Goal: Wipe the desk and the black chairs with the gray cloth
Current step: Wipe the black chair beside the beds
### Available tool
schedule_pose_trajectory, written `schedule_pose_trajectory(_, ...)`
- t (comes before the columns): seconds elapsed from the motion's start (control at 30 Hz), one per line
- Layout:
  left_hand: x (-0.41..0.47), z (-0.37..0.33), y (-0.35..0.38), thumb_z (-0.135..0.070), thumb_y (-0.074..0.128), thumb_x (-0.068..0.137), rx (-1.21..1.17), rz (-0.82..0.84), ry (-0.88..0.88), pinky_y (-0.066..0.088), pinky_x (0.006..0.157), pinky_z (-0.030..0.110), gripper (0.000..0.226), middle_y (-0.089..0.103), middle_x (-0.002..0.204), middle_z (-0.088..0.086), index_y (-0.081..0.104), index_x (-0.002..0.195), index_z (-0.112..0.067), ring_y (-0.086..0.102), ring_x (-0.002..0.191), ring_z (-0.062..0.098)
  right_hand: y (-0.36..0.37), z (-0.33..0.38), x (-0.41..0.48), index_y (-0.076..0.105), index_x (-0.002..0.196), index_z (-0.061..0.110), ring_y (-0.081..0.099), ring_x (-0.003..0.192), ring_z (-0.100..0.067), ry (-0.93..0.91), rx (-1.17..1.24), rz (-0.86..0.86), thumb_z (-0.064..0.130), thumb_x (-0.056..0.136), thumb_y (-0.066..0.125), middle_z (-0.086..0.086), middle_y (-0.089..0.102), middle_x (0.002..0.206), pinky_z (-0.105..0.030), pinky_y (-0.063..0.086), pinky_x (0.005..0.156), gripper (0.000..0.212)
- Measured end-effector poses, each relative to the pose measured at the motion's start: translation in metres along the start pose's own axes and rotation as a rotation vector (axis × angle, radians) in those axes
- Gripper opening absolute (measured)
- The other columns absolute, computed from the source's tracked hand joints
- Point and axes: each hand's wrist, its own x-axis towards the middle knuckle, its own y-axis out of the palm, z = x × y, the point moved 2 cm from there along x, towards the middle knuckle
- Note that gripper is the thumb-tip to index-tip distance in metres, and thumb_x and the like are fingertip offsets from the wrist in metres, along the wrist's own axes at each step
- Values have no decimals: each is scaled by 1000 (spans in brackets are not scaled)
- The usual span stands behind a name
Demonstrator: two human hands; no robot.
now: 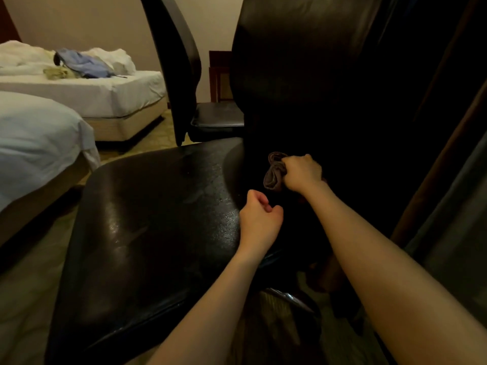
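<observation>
Bare forearms [210, 299] and hands [259, 219]

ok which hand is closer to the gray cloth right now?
Right. The right hand grips the gray cloth low on the black chair's backrest. The left hand is curled and empty, below and left of the cloth, over the seat.

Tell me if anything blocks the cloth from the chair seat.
Nothing lies on the seat. The right hand holds the cloth at the lower backrest, right beside the seat; only the left hand, curled and holding nothing, hangs over the seat's edge nearby.
</observation>
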Motion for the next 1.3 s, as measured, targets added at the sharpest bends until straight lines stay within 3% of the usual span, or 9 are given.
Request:
schedule_pose_trajectory(0.13, 0, 2, 0, -7, 57, 84, -21, -5, 1, 35, 46, 7, 16, 46, 71, -4, 42, 90, -12, 41, 57, 7, 9, -22, 3, 71, 89, 12, 62, 91, -26, -72, 386, 92, 17, 85, 59, -9, 69, 94, -28, 44, 70, 14)
schedule_pose_trajectory(0.3, -1, 2, -4, -7, 57, 85, 1, -14, 1, 34, 45, 6, 18, 46, 73, -3, 40, 91, -11, 42, 59, 7, 18, -35, -11, 70, 89, -2, 63, 94, -30, -182, 633, 202, 17, 87, 60, -15, 69, 93, -47, 50, 87, 22)
schedule_pose_trajectory(0.5, -4, -1, -11, -8, 58, 85, 86, -13, 29, 36, 49, 9, 18, 46, 71, -4, 41, 91, -10, 43, 61, 7, -16, -46, -63, 56, 116, -13, 56, 99, -27, -311, 761, 284, -9, 93, 47, -22, 60, 112, -16, 45, 83, 26)
schedule_pose_trajectory(0.6, -8, -3, -14, -8, 57, 85, 105, -13, 11, 31, 53, 21, 16, 45, 71, -5, 42, 90, -10, 43, 65, 11, -34, -66, -99, 59, 97, -14, 62, 84, -12, -252, 835, 431, -10, 91, 48, -28, 58, 87, -13, 42, 71, 13)
schedule_pose_trajectory(0.67, -10, -4, -16, -8, 56, 85, 116, 12, 0, 31, 53, 23, 15, 45, 71, -4, 42, 88, -11, 43, 65, 12, -37, -83, -135, 55, 70, 3, 56, 62, 10, -218, 725, 604, -4, 87, 56, -4, 51, 69, -9, 38, 62, 18)
schedule_pose_trajectory(0.77, -13, -7, -15, -6, 56, 84, 152, 78, 51, 34, 60, 26, 15, 45, 70, -3, 43, 85, -12, 42, 64, 11, -14, -106, -182, 55, 50, 11, 61, 59, -9, -94, 480, 786, 4, 57, 53, -1, 55, 54, -22, 42, 52, 10)
schedule_pose_trajectory(0.9, -28, -18, 6, -1, 56, 82, 120, 150, 110, 36, 64, 25, 19, 45, 67, -3, 44, 81, -15, 43, 63, 10, -32, -129, -186, 60, 54, 11, 56, 61, -12, 77, 567, 395, -7, 62, 57, -5, 57, 56, -33, 43, 58, 19)
schedule_pose_trajectory(1.1, -31, -22, 37, -7, 55, 81, 450, 372, 145, 42, 68, 28, 12, 59, 82, 5, 50, 88, -16, 57, 81, 25, -103, -92, -163, 74, 90, 8, 59, 73, -27, -274, 278, -571, 27, 70, 59, -13, 68, 81, -33, 48, 64, 31)
schedule_pose_trajectory(1.3, -33, -12, 33, -9, 57, 81, 394, 358, 91, 41, 67, 23, 5, 51, 65, -6, 55, 84, -13, 52, 72, 16, -55, -105, -147, 65, 85, 8, 43, 81, -28, -358, -93, -570, 23, 74, 67, -9, 70, 92, -35, 37, 65, 19)
